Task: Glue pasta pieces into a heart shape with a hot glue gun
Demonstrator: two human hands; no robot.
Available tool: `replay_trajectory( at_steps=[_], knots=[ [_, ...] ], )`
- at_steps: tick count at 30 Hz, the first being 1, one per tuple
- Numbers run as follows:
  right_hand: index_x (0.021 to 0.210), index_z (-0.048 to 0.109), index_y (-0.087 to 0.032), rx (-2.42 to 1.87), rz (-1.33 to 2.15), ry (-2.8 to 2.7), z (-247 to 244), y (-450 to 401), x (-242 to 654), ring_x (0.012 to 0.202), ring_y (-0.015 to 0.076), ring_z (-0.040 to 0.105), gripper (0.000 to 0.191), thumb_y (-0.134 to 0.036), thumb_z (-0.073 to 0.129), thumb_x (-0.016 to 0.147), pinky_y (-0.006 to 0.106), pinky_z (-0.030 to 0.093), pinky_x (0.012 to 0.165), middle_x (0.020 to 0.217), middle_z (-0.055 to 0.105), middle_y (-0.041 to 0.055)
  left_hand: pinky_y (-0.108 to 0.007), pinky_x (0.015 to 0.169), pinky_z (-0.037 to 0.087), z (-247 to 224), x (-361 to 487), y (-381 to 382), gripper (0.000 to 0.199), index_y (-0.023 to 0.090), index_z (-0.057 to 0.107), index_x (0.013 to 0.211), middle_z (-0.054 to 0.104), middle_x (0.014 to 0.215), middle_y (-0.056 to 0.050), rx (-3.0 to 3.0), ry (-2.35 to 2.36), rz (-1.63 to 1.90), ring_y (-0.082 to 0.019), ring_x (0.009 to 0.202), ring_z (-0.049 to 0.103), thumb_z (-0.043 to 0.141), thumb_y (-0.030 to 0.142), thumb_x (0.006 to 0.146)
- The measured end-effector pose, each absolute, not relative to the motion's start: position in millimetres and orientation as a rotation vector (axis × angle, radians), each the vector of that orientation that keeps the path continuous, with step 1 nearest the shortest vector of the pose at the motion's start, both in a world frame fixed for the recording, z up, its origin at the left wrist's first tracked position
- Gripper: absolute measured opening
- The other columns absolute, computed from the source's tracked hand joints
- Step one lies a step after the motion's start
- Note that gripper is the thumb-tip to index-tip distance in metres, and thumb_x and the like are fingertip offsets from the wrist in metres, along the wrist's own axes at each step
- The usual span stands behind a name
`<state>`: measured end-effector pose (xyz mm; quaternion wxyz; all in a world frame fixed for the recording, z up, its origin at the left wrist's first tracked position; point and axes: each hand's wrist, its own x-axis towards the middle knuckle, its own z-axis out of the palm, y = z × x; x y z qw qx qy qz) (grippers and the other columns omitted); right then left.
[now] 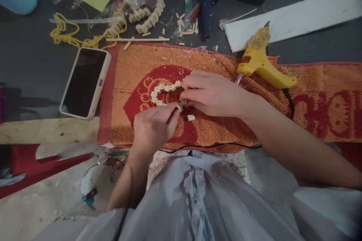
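A curved strip of short pale stick pieces [155,96], joined side by side, rests over the orange and red towel [124,71]. My left hand [154,124] pinches its lower end, thumb and fingers pressed together. On the right, my right hand [210,92] is closed over the strip's other side, its fingertips almost meeting my left ones. Between the fingertips a darker bit of the strip shows, and the rest there is covered. A small loose cluster of sticks [191,117] lies on the towel just below my right fingers.
A yellow glue gun [261,62] lies right, near a white board [296,11]. Blue-handled cutters [207,3], cut stick bits [188,30], more stick strips [151,19] and yellow yarn [65,34] lie behind. A phone [83,83] is left; a black cord [215,145] runs along the front.
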<state>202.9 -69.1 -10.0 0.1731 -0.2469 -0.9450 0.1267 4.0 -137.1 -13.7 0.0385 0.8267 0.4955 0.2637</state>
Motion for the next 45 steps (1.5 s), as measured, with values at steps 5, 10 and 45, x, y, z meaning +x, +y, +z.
replay_trajectory(
  at_steps=[5,10,45],
  knots=[
    [0.085,0.066,-0.014,-0.657,0.315,-2.675,-11.5,-68.4,203.1,0.085,0.0185,0.048,0.025,-0.017,0.043,0.095,0.033,0.040,0.077,0.086,0.056,0.0059,-0.022,0.053,0.048,-13.8,4.2,-137.1,0.014,0.018,0.072,0.088,0.074,0.068,0.000,2.553,1.530,0.808,-0.011,0.056,0.066,0.060,0.025,0.089],
    [0.086,0.066,-0.014,-0.650,0.326,-2.668,-11.9,-68.0,203.1,0.085,0.0189,0.048,0.027,-0.016,0.041,0.095,0.034,0.040,0.077,0.086,0.056,0.0061,-0.022,0.052,0.047,-15.1,3.7,-137.6,0.016,0.016,0.072,0.088,0.074,0.067,-0.001,2.556,1.515,0.812,-0.011,0.056,0.066,0.059,0.026,0.090],
    [0.095,0.067,-0.016,-0.715,0.550,-2.648,-7.2,-56.7,206.6,0.089,0.0185,0.053,0.017,-0.026,0.054,0.092,0.032,0.038,0.075,0.097,0.059,0.0065,-0.020,0.048,0.031,-14.3,2.9,-133.2,0.024,0.020,0.076,0.090,0.043,0.048,0.007,2.107,1.707,0.773,-0.006,0.047,0.040,0.061,0.038,0.085]
  ],
)
